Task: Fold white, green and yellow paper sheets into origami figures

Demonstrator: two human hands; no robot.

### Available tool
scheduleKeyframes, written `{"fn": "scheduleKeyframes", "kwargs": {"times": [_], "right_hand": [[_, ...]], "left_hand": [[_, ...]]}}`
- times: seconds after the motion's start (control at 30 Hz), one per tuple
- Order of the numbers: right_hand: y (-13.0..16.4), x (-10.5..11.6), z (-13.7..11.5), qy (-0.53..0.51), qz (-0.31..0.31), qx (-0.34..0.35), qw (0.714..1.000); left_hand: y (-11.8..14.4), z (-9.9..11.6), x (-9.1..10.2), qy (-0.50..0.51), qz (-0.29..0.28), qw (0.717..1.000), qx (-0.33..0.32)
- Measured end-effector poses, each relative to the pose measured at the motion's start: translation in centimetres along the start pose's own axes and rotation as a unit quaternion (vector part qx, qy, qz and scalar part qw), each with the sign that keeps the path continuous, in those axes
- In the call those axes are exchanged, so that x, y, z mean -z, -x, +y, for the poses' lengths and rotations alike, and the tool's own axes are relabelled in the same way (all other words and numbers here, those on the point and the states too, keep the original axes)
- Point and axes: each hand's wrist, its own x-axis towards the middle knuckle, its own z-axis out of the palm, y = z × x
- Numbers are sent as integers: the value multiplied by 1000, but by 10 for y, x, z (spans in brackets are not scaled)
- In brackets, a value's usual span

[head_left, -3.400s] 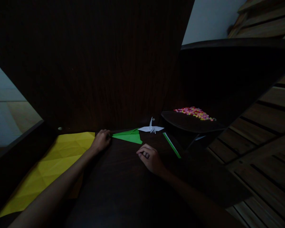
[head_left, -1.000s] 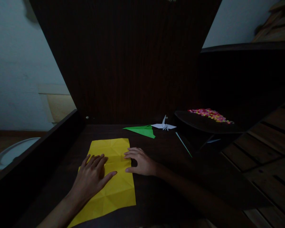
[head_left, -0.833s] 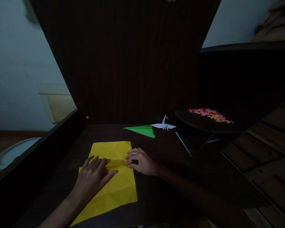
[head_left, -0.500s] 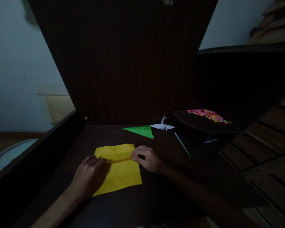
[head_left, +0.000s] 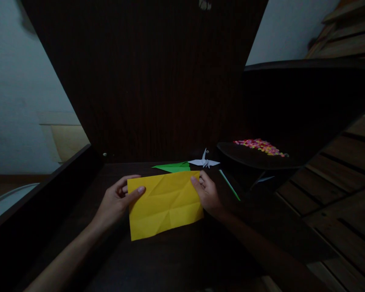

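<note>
The left hand (head_left: pixel 117 201) has its grip closed on the left edge of one yellow paper sheet (head_left: pixel 165 204), thumb across the front near the upper left corner and the fingers behind it. The right hand (head_left: pixel 209 195) pinches the sheet's upper right corner in the same way, thumb in front, fingers mostly hidden behind the paper. Both hands hold this single sheet, which is creased all over with fold lines and looks folded into a rectangle, lifted and tilted toward the camera just above the dark wooden surface (head_left: pixel 158 259). Beyond its upper edge lies one green folded paper (head_left: pixel 172 166), partly hidden by the yellow sheet, and just to the right of that stands one white paper crane (head_left: pixel 203 162), wings spread. One thin green strip (head_left: pixel 229 190) lies slanted on the surface to the right of the right hand. Further right, on a dark raised ledge (head_left: pixel 255 160), sits a heap of small multicoloured pieces (head_left: pixel 259 146), too small and too many to count. A tall dark wooden panel (head_left: pixel 146 81) rises behind everything.
</note>
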Motion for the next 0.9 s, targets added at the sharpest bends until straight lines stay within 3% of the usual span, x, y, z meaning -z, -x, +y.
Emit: {"fn": "scheduleKeyframes", "kwargs": {"times": [0.13, 0.23, 0.43, 0.57, 0.67, 0.77, 0.9], "right_hand": [[-4, 3, 8, 4, 74, 17, 997], [-6, 7, 14, 8, 112, 15, 994], [-9, 14, 21, 64, 159, -14, 985], [-7, 22, 29, 150, 145, -43, 977], [-2, 29, 37, 215, 89, -53, 971], [3, 35, 41, 350, 61, -60, 933], [7, 38, 36, 562, 30, -24, 826]], "left_hand": [[-3, -13, -18, 50, -63, 995, 58], [-5, -20, -25, 57, -81, 993, 60], [-14, -34, -32, 68, -76, 994, 37], [-17, -52, -32, 38, -71, 997, 21], [-16, -66, -24, -84, -80, 993, -1], [-14, -74, -13, -263, -101, 958, -52], [-16, -69, -4, -442, -51, 877, -178]]}}
